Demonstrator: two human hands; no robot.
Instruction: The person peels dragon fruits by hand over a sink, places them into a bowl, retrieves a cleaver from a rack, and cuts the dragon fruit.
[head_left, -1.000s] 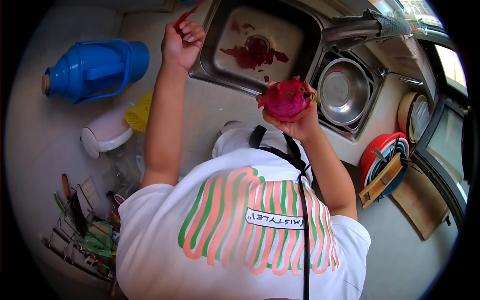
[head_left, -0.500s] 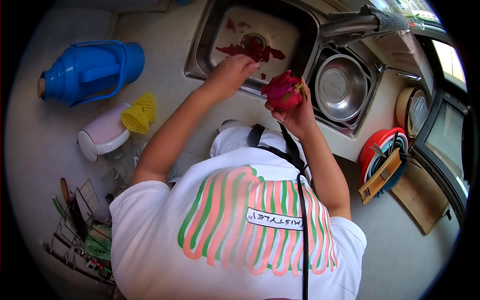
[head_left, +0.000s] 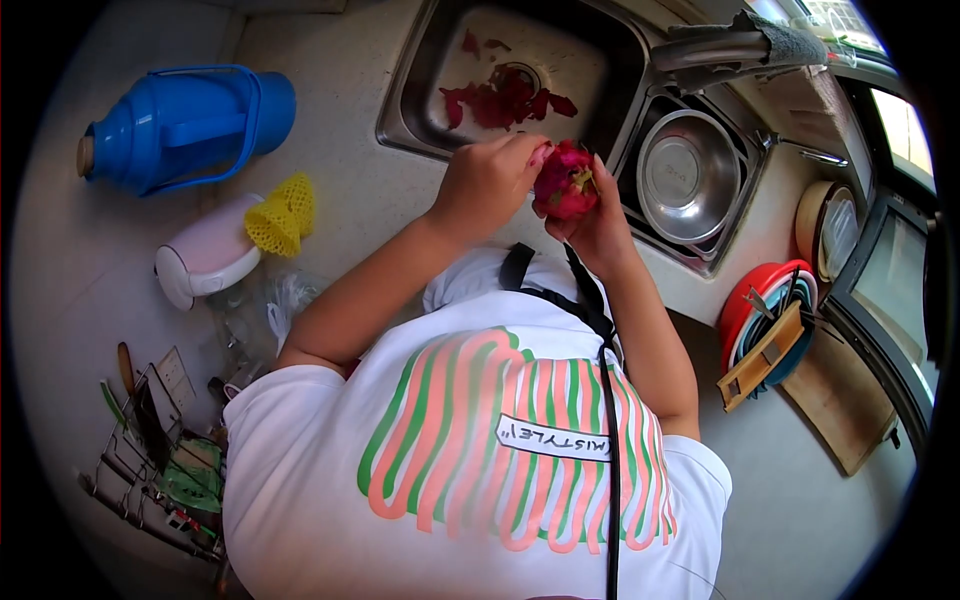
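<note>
A dragon fruit (head_left: 567, 180), pink-red with greenish-yellow scale tips, is held in my right hand (head_left: 606, 225), whose fingers wrap round its right and lower side. My left hand (head_left: 490, 185) meets the fruit's upper left side, thumb and fingers pinched together at the skin there. The hands partly hide the fruit. Just beyond them, in the steel sink (head_left: 415, 125), several dark red pieces of peel (head_left: 495, 105) lie around the drain.
A steel bowl (head_left: 690, 175) sits in the smaller basin at right. Left on the counter lie a blue thermos flask (head_left: 185, 130), a pink-and-white kettle (head_left: 210, 255) and yellow foam netting (head_left: 280, 215). Stacked basins (head_left: 740, 305) and a wooden board (head_left: 835, 405) stand at far right.
My left hand has come from over the sink's near edge to the dragon fruit and now pinches at its skin. My right hand still holds the fruit, which looks slightly turned.
</note>
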